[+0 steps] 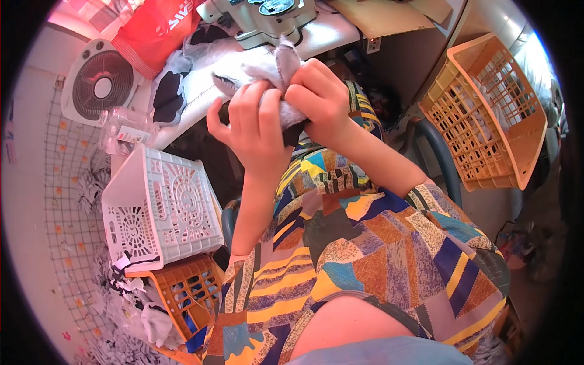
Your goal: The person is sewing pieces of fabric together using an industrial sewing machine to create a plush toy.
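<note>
Both my hands are raised in front of the table edge around one piece of fuzzy white-grey fabric (258, 68). A narrow seamed flap (286, 64) of it stands up beside my right fingers, and a dark patch shows below them. My left hand (258, 125) closes on the fabric with fingers bent over its near side, thumb hidden behind. My right hand (322, 100) pinches it from the right, with fingertips close to the left hand's. Beyond the fabric stands a pale metal machine (264, 27), which looks like a sewing machine, on a white tabletop (210, 79).
Dark and pale cut fabric (168, 97) lies on the table's left. Near it are a fan (100, 85), a red bag (161, 30) and a clear plastic container (125, 134). A white basket (182, 201) sits above an orange one (188, 289) at left; an orange crate (486, 115) stands right.
</note>
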The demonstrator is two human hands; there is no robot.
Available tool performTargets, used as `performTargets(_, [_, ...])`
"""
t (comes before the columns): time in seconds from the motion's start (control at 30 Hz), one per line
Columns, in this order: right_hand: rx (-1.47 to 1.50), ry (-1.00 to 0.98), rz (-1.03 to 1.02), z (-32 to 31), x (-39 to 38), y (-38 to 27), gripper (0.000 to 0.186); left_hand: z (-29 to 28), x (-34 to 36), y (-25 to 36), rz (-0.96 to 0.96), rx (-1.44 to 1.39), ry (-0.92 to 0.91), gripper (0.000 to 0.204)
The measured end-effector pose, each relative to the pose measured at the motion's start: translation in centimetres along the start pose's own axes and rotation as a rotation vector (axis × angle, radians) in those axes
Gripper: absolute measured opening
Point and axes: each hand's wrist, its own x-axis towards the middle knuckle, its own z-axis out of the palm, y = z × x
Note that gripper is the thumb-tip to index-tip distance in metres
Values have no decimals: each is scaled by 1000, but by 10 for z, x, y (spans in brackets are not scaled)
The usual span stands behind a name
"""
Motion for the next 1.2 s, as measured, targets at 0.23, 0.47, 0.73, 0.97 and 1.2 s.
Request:
performTargets(0.23, [95,207,179,2,1,12,25,3,-1,19,23,-252,20,18])
performTargets(0.47, [-134,128,161,-5,8,16,40,-2,-1,9,-75,-235,-48,27])
performTargets(0.73, [1547,-353,1127,-8,-5,-3,64,-1,15,-48,-257,-224,-273,32])
performTargets(0.97, [1590,-502,1072,-3,-8,-5,67,-22,-1,-50,-424,-392,-437,20])
performTargets(1.2, [485,-198,733,24,-36,5,21,-32,-34,18,-83,-286,-222,28])
